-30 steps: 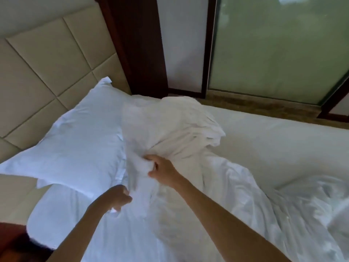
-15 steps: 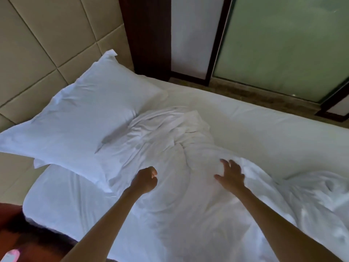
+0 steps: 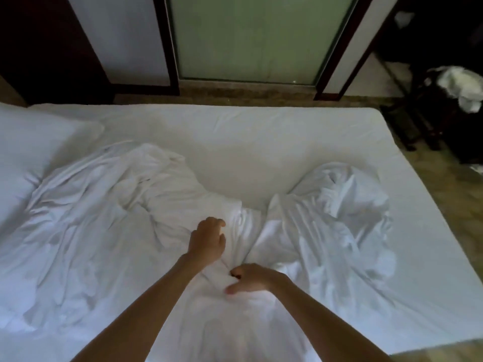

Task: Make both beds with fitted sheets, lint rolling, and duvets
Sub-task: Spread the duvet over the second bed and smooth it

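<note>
- Crumpled white duvet (image 3: pixel 125 220) is bunched across the white-sheeted bed (image 3: pixel 261 131), 9 to 3 o'clock.
- Its middle folds are clamped in the grips of left hand (image 3: pixel 207 241) and right hand (image 3: pixel 251 279).
- Spreading seems in hand; flattening toward 12 o'clock is needed next.

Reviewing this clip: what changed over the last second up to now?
The duvet, held bunched up by the pillow a second ago, was dropped there and now lies crumpled along the bed. Both hands moved to its middle: the right hand pinches a fold, the left hand lies curled on it, grip unclear. Pillow and fitted sheet stayed put.
</note>
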Tool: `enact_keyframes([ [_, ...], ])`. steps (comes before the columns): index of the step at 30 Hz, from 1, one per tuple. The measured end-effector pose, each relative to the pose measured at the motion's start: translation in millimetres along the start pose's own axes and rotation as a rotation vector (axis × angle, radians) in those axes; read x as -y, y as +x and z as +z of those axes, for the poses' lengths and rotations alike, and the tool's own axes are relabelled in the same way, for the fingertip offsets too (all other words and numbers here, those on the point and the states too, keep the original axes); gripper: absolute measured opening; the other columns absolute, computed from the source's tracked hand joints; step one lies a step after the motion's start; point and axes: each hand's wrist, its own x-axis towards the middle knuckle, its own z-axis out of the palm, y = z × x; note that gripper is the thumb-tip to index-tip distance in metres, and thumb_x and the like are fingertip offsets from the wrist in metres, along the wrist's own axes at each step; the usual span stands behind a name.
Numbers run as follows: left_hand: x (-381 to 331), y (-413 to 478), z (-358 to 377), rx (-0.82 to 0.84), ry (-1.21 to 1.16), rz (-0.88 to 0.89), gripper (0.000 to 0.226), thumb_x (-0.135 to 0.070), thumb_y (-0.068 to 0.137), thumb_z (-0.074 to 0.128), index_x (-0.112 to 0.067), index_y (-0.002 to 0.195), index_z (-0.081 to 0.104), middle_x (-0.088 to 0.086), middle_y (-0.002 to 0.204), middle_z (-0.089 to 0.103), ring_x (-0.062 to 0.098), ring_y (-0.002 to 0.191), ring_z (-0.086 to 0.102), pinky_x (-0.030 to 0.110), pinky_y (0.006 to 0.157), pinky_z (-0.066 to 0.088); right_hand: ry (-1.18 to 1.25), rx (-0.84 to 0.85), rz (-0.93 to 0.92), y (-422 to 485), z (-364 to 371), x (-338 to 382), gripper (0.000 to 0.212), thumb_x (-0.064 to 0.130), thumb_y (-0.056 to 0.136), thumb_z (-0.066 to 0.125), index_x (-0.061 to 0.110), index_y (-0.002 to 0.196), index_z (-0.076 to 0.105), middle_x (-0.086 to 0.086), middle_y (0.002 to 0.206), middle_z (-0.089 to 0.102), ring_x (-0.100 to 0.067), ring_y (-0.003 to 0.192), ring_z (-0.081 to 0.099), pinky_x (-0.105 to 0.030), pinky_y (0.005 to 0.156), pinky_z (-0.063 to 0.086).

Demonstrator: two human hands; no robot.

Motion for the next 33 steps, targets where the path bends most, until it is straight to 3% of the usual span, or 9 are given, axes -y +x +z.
enact_keyframes([
  [3, -31.3, 22.3, 22.7, 0.208, 0.309, 0.021, 0.071, -0.052, 0.091, 0.046, -0.027, 0.150, 0.015, 0.004, 0.158, 0.007, 0.027, 0.146, -0.001, 0.056, 0.112, 0.008, 0.127, -0.360, -0.055, -8.9, -48.3, -38.0, 0.044, 0.039, 0.091, 0.052, 0.020, 0.130, 0.056, -0.002, 0.134, 0.056, -0.023, 0.127, 0.049, -0.033, 0.104, 0.036],
  [5, -33.7, 31.9, 39.6, 0.268, 0.516, -0.055, 0.087, -0.060, 0.085, 0.050, -0.020, 0.151, 0.010, 0.009, 0.153, 0.020, 0.029, 0.143, 0.013, 0.059, 0.111, 0.005, -0.112, -0.629, 0.011, -11.9, -81.0, -79.3, 0.060, 0.054, 0.088, 0.039, 0.026, 0.140, 0.041, 0.001, 0.149, 0.037, -0.022, 0.138, 0.031, -0.041, 0.111, 0.024],
  [10, -37.8, 10.1, 67.9, 0.243, 0.747, -0.018, 0.037, -0.020, 0.091, 0.050, -0.017, 0.127, 0.053, 0.005, 0.123, 0.060, 0.025, 0.116, 0.056, 0.035, 0.101, 0.036, -0.132, -0.382, 0.138, -11.8, -110.7, -162.7, 0.074, 0.052, 0.091, 0.051, 0.032, 0.151, 0.012, 0.002, 0.160, -0.004, -0.029, 0.147, -0.006, -0.057, 0.114, 0.006],
  [17, -53.2, -73.0, 89.9, 0.743, 0.433, -0.149, 0.033, -0.018, 0.096, 0.040, -0.001, 0.114, 0.062, 0.018, 0.120, 0.061, 0.034, 0.110, 0.057, 0.038, 0.091, 0.044, -0.160, -0.541, -0.049, 11.0, -118.3, -144.3, 0.056, 0.047, 0.094, 0.047, 0.027, 0.144, 0.033, 0.002, 0.154, 0.022, -0.026, 0.145, 0.007, -0.054, 0.113, 0.014],
  [21, -62.5, -108.2, 103.0, 1.002, 0.293, -0.130, 0.033, -0.019, 0.089, 0.051, 0.003, 0.110, 0.064, 0.023, 0.113, 0.063, 0.035, 0.104, 0.060, 0.037, 0.090, 0.046, -0.282, -0.359, -0.151, 32.7, -113.5, -113.5, 0.062, 0.057, 0.093, 0.040, 0.036, 0.148, 0.020, 0.006, 0.160, 0.005, -0.024, 0.147, -0.004, -0.058, 0.113, 0.005],
  [25, -65.9, -86.3, 86.7, 1.203, 0.156, -0.210, 0.026, -0.029, 0.087, 0.064, -0.004, 0.081, 0.064, 0.001, 0.063, 0.060, 0.011, 0.054, 0.056, 0.019, 0.054, 0.044, -0.403, 0.080, -0.029, 31.6, -60.0, -129.5, 0.057, 0.055, 0.096, 0.033, 0.023, 0.143, 0.040, -0.004, 0.153, 0.033, -0.025, 0.139, 0.033, -0.039, 0.113, 0.024],
  [27, -71.2, -53.8, 56.0, 1.275, -0.069, -0.302, 0.019, -0.029, 0.092, 0.058, -0.010, 0.095, 0.062, -0.002, 0.081, 0.063, 0.014, 0.071, 0.061, 0.021, 0.060, 0.043, -0.470, 0.239, 0.053, 18.6, -45.9, -140.3, 0.049, 0.040, 0.099, 0.036, 0.013, 0.137, 0.048, -0.009, 0.145, 0.045, -0.025, 0.130, 0.044, -0.033, 0.105, 0.033],
  [30, -81.9, 8.9, 7.7, 0.831, -0.525, -0.238, 0.010, -0.012, 0.095, 0.053, -0.015, 0.104, 0.057, 0.001, 0.097, 0.064, 0.018, 0.076, 0.065, 0.021, 0.063, 0.046, -0.443, 0.462, 0.171, 0.0, -49.2, -139.8, 0.053, 0.039, 0.092, 0.052, 0.018, 0.140, 0.046, -0.005, 0.144, 0.044, -0.024, 0.129, 0.044, -0.032, 0.102, 0.036],
  [33, -78.4, 77.7, -18.8, 0.153, -0.363, -0.026, 0.022, -0.008, 0.095, 0.045, -0.007, 0.112, 0.059, 0.010, 0.106, 0.066, 0.019, 0.089, 0.064, 0.025, 0.079, 0.048, -0.393, 0.524, 0.234, 5.2, -68.1, -133.6, 0.047, 0.041, 0.087, 0.058, 0.024, 0.131, 0.054, -0.002, 0.123, 0.056, -0.022, 0.109, 0.054, -0.031, 0.092, 0.041],
])
